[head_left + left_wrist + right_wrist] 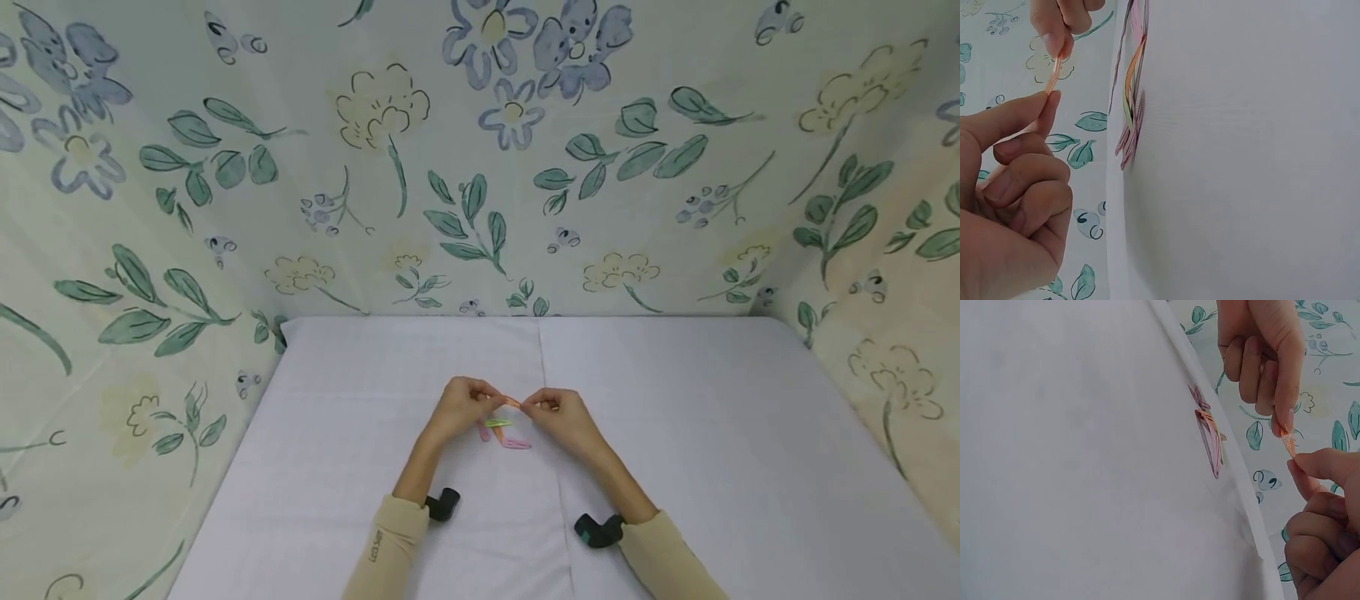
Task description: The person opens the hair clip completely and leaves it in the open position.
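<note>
The left hand (461,408) and right hand (564,417) pinch the orange strip (512,401) between them — apparently to steady both ends. Coloured strips (499,433) lie near, likely for easy reach.

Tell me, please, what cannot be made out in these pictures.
Head view: the ends of the orange band, hidden by the left hand and right hand.
Left wrist view: the number of bands on the cloth, overlapping nearly edge-on.
Same view: the rest of the right hand, cut off by the top edge.

Ends of orange strip (1054,75) invisible between fingers (1017,115)
</note>
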`<control>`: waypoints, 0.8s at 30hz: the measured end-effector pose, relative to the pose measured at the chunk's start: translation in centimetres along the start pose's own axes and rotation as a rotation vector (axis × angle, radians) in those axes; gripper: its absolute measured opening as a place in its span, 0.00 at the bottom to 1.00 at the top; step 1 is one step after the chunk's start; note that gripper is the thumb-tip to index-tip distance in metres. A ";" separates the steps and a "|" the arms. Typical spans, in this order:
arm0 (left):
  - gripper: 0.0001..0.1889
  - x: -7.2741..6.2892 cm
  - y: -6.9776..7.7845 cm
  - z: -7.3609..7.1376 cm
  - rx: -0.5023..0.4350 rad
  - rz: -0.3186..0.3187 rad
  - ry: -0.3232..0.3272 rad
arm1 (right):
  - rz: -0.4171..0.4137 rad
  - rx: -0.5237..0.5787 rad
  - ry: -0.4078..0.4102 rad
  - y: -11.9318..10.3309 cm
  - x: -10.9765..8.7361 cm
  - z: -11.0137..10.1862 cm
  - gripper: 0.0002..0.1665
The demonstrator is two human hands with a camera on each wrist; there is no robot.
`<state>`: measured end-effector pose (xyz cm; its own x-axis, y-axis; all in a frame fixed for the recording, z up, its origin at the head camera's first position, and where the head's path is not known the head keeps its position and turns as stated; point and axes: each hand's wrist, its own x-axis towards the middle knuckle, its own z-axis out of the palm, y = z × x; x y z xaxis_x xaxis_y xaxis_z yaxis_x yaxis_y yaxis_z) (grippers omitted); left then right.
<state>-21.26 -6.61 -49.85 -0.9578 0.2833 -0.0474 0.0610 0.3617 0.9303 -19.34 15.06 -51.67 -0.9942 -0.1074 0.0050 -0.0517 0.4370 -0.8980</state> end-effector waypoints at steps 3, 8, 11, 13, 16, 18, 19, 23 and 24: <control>0.09 0.0 0.1 0.0 -0.010 0.002 0.027 | -0.033 0.027 0.028 -0.2 -0.1 -0.1 0.08; 0.10 0.0 0.2 -0.2 -0.119 -0.045 0.055 | -0.099 0.104 0.076 -0.8 -0.3 -0.2 0.10; 0.12 0.0 0.3 -0.3 -0.173 -0.047 0.041 | -0.111 0.125 0.110 -1.1 -0.4 -0.3 0.10; 0.12 0.0 0.4 -0.2 -0.182 -0.045 0.034 | -0.099 0.131 0.127 -1.3 -0.5 -0.4 0.11; 0.12 0.1 0.4 -0.1 -0.178 -0.046 0.032 | -0.065 0.122 0.127 -1.4 -0.6 -0.4 0.12; 0.11 0.1 0.4 -0.1 -0.178 -0.053 0.039 | -0.053 0.114 0.122 -1.4 -0.6 -0.4 0.11; 0.11 0.2 0.4 0.0 -0.180 -0.056 0.046 | -0.055 0.110 0.118 -1.4 -0.6 -0.4 0.11; 0.11 0.1 0.3 0.0 -0.190 -0.067 0.080 | -0.173 0.066 0.117 -1.5 -0.7 -0.5 0.08; 0.11 0.1 0.3 0.0 -0.194 -0.073 0.086 | -0.227 0.049 0.117 -1.6 -0.7 -0.6 0.08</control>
<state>-21.35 -6.49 -49.59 -0.9787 0.1827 -0.0935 -0.0566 0.1979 0.9786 -18.63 14.95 -50.04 -0.9620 -0.0924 0.2569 -0.2727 0.3695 -0.8883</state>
